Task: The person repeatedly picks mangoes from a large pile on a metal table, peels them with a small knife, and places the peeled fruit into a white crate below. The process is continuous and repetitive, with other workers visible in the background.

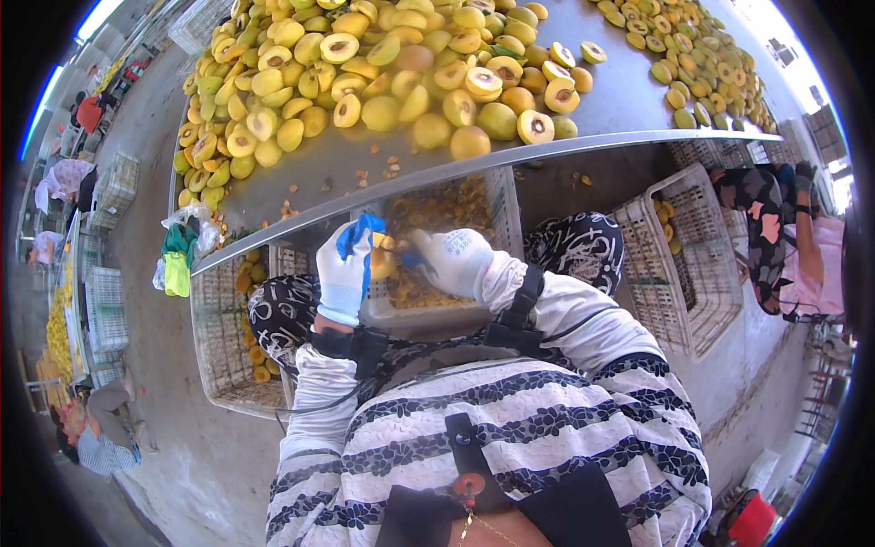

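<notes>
Left hand (344, 273) pinches fruit (383, 260), right hand (454, 263) curls, hold unclear; scraps (410, 294) litter the crate (509, 202), a heap (365, 82) remains at twelve o'clock.

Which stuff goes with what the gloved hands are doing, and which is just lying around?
Seems part of the job:
- left hand, holding a yellow fruit piece
- right hand, blurred, beside it
- fruit heap on the metal table
- crate of scraps between the knees

Seems just lying about:
- green bundle, table's corner
- red thing, lower right

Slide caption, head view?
White-gloved left hand holds yellow fruit, white-gloved right hand beside it, over perforated white plastic crate.
</notes>
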Tool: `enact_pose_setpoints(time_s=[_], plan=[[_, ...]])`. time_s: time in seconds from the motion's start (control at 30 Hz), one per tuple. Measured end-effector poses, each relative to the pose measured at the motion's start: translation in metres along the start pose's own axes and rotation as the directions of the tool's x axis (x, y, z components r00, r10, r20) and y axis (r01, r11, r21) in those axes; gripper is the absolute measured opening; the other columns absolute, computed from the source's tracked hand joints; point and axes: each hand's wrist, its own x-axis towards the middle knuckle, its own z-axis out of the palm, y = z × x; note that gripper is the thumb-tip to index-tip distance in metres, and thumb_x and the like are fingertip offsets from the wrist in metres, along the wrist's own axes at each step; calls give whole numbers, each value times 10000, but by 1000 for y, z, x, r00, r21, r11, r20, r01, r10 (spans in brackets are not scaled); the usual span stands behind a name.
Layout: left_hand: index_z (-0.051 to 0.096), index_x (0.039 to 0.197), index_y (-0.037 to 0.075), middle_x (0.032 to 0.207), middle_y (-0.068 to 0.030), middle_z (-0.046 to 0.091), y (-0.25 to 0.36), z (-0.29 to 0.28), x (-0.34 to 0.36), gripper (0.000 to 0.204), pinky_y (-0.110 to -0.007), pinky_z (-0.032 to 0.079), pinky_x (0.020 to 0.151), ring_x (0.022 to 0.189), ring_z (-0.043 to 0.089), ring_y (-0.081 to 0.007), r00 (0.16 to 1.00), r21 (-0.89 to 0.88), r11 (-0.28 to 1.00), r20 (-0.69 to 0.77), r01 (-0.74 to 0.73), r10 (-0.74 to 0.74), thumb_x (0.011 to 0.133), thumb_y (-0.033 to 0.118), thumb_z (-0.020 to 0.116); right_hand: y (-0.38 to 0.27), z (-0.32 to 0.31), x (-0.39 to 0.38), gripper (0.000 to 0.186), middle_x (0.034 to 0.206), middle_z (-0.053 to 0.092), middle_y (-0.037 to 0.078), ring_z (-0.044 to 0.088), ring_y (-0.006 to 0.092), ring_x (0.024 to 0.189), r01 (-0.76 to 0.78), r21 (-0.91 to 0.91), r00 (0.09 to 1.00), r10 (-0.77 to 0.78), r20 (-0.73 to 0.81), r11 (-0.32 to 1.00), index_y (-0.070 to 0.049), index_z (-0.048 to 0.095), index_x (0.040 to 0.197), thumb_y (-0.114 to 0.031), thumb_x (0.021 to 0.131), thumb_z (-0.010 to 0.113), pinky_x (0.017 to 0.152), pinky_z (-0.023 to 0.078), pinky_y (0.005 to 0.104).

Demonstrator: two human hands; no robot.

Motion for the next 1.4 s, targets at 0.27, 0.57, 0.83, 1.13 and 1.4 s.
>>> enact_pose_setpoints(time_s=[0.27, 0.57, 0.83, 1.13, 1.4], plan=[[678, 1030, -58, 943, -98, 716, 0, -14, 15, 231, -277, 529, 826, 851, 668, -151, 941, 12, 999, 337, 40, -42, 971, 159, 628, 4, -55, 16, 258, 843, 695, 178, 678, 376, 820, 87, -133, 925, -30, 378, 987, -62, 622, 1055, -265, 904, 574, 706, 525, 448], [647, 1018, -55, 937, -151, 691, 10, -44, 38, 461, -327, 538, 697, 746, 650, -226, 978, -326, 941, 206, 87, -19, 1020, 387, 515, 32, -50, 7, 291, 820, 700, 157, 691, 343, 816, -141, -379, 940, 244, 238, 914, -25, 596, 1051, -267, 890, 591, 727, 543, 434], [572, 1214, -15, 1063, -127, 640, 4, -28, 28, 477, -291, 532, 709, 908, 631, -218, 933, -284, 959, 346, 3, 100, 1029, 414, 479, -1, -47, 6, 307, 834, 654, 165, 649, 384, 741, 218, -17, 954, -217, -206, 976, -70, 542, 1032, -310, 868, 643, 638, 525, 455], [583, 1171, 30, 1050, -78, 644, -24, -24, 23, 460, -240, 506, 659, 837, 629, -152, 970, -67, 998, 243, 18, -1, 995, 452, 526, 11, -49, 4, 515, 976, 622, 106, 667, 314, 812, 278, -203, 926, -318, -202, 939, -68, 554, 1192, -240, 747, 748, 664, 541, 412], [310, 1525, 181, 1063, -132, 666, -16, -34, 37, 928, -349, 549, 779, 879, 663, -259, 680, 233, 682, 524, -694, 513, 748, -74, 750, 10, -45, 7, 498, 913, 590, 85, 652, 272, 760, 353, -292, 908, -401, -124, 889, -60, 559, 1214, -188, 754, 697, 632, 534, 396]])
